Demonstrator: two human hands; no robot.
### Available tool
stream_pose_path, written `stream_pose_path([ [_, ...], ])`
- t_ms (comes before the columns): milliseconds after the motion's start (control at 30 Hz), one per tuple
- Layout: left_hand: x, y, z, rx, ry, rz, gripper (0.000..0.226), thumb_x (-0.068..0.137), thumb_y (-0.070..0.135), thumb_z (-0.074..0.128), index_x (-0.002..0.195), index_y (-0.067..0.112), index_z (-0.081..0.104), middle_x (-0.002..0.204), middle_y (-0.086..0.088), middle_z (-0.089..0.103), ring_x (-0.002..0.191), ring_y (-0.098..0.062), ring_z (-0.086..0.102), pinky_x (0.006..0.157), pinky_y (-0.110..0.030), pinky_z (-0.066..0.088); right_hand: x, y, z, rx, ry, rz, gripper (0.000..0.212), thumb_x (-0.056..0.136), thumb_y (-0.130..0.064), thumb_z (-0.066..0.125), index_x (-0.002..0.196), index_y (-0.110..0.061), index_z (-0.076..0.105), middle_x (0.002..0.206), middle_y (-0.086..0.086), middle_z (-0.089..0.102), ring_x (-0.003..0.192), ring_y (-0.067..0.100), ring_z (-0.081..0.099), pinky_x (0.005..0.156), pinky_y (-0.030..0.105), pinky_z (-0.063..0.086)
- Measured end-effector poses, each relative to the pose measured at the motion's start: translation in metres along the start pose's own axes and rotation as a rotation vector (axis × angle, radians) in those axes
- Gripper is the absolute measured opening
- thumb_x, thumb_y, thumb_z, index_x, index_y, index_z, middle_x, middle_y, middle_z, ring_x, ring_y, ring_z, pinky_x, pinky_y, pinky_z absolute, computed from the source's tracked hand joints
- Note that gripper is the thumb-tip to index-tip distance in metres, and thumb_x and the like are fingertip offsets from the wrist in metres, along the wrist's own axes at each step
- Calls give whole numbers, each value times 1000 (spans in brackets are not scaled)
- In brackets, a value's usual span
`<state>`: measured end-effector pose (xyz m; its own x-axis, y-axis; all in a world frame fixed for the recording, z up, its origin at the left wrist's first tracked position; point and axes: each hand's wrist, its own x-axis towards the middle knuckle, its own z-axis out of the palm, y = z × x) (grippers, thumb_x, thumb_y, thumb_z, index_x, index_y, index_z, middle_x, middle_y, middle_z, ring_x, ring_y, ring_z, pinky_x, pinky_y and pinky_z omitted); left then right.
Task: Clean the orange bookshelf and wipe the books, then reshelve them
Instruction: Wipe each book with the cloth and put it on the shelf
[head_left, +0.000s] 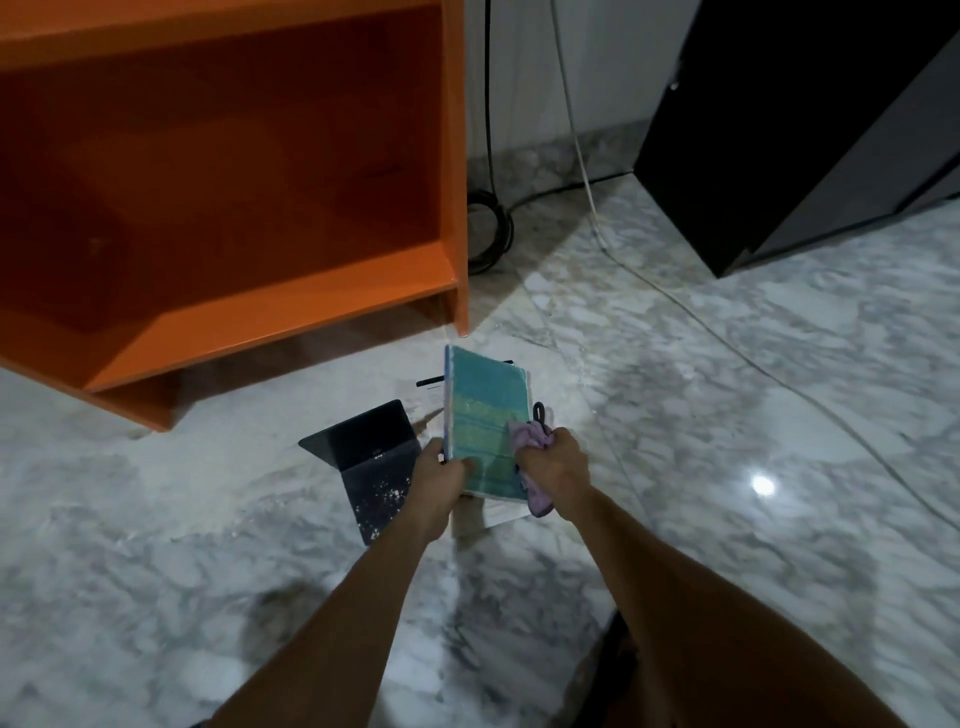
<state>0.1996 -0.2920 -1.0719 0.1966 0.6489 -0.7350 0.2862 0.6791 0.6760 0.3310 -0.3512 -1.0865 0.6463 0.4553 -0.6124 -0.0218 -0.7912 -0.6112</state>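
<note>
Just above the marble floor (727, 467), in front of the orange bookshelf (270, 306), a teal book (485, 415) is held off the ground. The left hand (439, 475) pinches its near left edge. The right hand (553, 462) is clenched around a purple cloth (530, 436) pressed on the cover's near right part. Held by one edge only, the book could twist out under wiping pressure and drop onto the dark folder (374, 467) and white papers (423, 400) lying beneath. Its cover faces up, and its long axis runs away from the person toward the shelf's right foot, far end leaning slightly left.
</note>
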Motion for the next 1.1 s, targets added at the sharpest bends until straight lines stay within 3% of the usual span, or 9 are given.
stream_pose_path([
  [167,-36,53,-2,11,-161,124,35,88,-6,58,113,18,55,108,-13,65,87,-29,67,57,-34,57,-25,-20,-28,79,-10,-78,30,82,-46,62,88,-17,55,95,8,66,91,28,64,76,33,49],
  [333,-83,101,-24,-106,-234,241,42,90,-8,54,128,10,53,114,-16,65,97,-35,65,76,-48,58,-72,-86,-78,-66,168,-312,38,93,-46,55,112,-13,55,101,8,62,89,27,58,76,32,45],
  [500,-135,137,-48,-164,-239,382,37,91,-6,54,125,7,56,103,-11,70,84,-28,68,61,-36,58,-154,-156,-91,4,303,-850,30,95,-43,54,120,-29,49,98,0,62,83,20,59,68,33,45],
  [600,-163,150,-63,-210,-263,447,19,98,2,47,109,9,61,75,1,73,70,-18,66,55,-29,57,-191,-159,-67,-200,141,-1168,41,98,-55,40,132,-35,52,130,4,56,119,21,53,94,38,44],
  [667,-182,153,-74,-195,-284,466,24,102,7,38,95,20,57,61,13,70,71,-11,64,57,-25,58,-199,-158,-53,-299,127,-1181,50,98,-58,34,141,-38,48,156,3,36,145,22,29,115,45,24],
  [833,-222,153,-103,-165,-466,555,32,92,-10,45,114,9,58,87,-6,73,74,-21,71,63,-37,61,-204,-197,-63,-226,221,-1428,35,101,-42,45,131,-28,57,138,4,53,129,23,45,107,45,37],
  [967,-236,150,-124,-153,-473,559,39,93,-3,52,130,11,54,110,-10,70,94,-28,70,75,-45,60,-201,-223,-77,-54,435,-1295,23,101,-25,46,114,-13,60,103,11,61,94,22,55,79,34,45],
  [1033,-240,147,-134,-171,-460,561,38,94,-2,51,129,14,54,112,-9,70,96,-28,70,74,-44,60,-193,-232,-92,19,443,-1147,17,103,-18,42,104,-17,58,87,0,59,76,8,56,65,21,44],
  [1100,-245,149,-143,-197,-441,568,36,95,-1,50,128,14,55,115,-10,69,99,-29,69,74,-44,61,-189,-240,-111,134,489,-1003,17,101,-12,42,106,-20,57,86,-7,59,77,0,58,61,9,40],
])
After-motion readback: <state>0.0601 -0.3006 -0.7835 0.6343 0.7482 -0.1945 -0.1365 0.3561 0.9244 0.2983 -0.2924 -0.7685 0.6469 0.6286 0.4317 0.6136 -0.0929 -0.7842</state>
